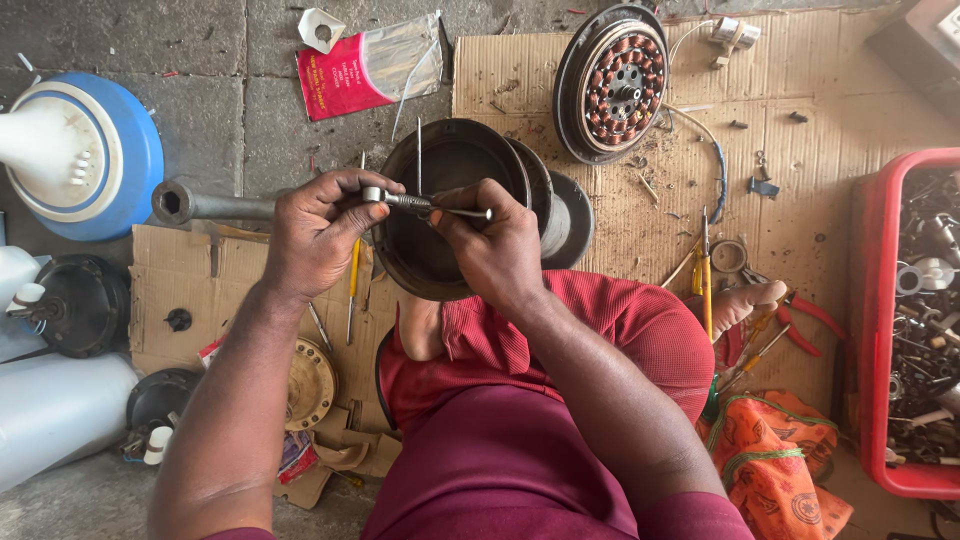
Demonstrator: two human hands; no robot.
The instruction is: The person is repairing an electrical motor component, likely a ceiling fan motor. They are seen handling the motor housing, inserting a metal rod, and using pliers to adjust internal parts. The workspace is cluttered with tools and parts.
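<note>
Steel, slim and bright: the small wrench (425,204) lies level between my two hands, its long axis running side to side, socket end toward my left fingers and handle tip poking out past my right fingers. I see my left hand (315,232) curled with thumb and forefinger pinched on the socket end, and my right hand (495,250) closed on the shaft, fingers bent around it. Directly beneath the fingers sits the dark round motor housing (445,210), its open mouth facing up at me and its rim ringing the wrench on both sides, so room under the tool is tight. A thin upright spindle (418,150) rises just beyond my fingers. Left of my left knuckles a grey pipe (205,205) juts outward, close to the hand. Beyond my right fingers the cardboard sheet (800,230) lies open up to the copper-wound stator (620,85), and farther right the red crate (875,320) of metal parts walls off that edge
</note>
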